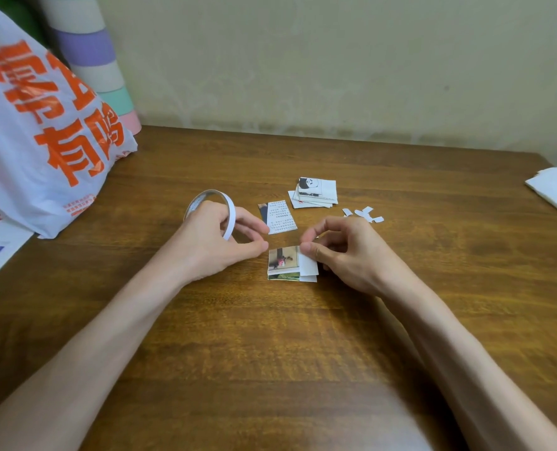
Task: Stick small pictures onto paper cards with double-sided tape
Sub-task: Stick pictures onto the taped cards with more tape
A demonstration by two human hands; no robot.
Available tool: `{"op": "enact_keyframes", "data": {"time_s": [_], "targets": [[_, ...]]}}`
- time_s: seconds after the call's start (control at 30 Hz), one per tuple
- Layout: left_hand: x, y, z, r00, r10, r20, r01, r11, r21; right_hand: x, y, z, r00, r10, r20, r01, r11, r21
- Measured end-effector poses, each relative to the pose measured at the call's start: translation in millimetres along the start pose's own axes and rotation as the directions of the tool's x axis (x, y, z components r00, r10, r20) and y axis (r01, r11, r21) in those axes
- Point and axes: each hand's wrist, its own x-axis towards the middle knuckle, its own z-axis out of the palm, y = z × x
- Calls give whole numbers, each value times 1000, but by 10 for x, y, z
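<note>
Mid-frame, left grip (212, 242) holds the tape roll (230, 216), right grip (345, 252) pinches a white strip (308, 265) over the picture (283, 260): light, flimsy paper, probably best taken by edges.

Both forearms reach forward; left hand (212, 239) curled in a grip, right hand (345, 252) pinching thumb against forefinger

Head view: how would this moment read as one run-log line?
left hand: holds tape roll | right hand: pinches white strip over small picture | small picture: flat on table
</note>
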Motion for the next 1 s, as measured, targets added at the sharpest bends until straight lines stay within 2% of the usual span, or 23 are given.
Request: {"op": "enact_keyframes", "data": {"time_s": [0.23,0.4,0.5,0.67,0.83,1.0], "targets": [[-22,22,58,993,31,112,-35,999,36,12,20,34,1000,-5,-14,4,1000,-30],[-10,9,74,992,25,128,-34,997,68,9,23,37,1000,-12,-17,11,999,-52],[-1,5,89,993,25,112,-31,998,55,6,31,40,1000,-13,-20,12,998,-61],[8,24,151,998,-3,62,-8,985,175,0,28,46,999,-22,-31,19,997,-73],[3,36,160,999,-1,53,-10,979,204,-29,0,60,998,-47,-43,43,994,-100],[-3,44,153,999,-4,48,-7,975,220,-72,-35,133,992,-71,-108,44,970,-237]]}}
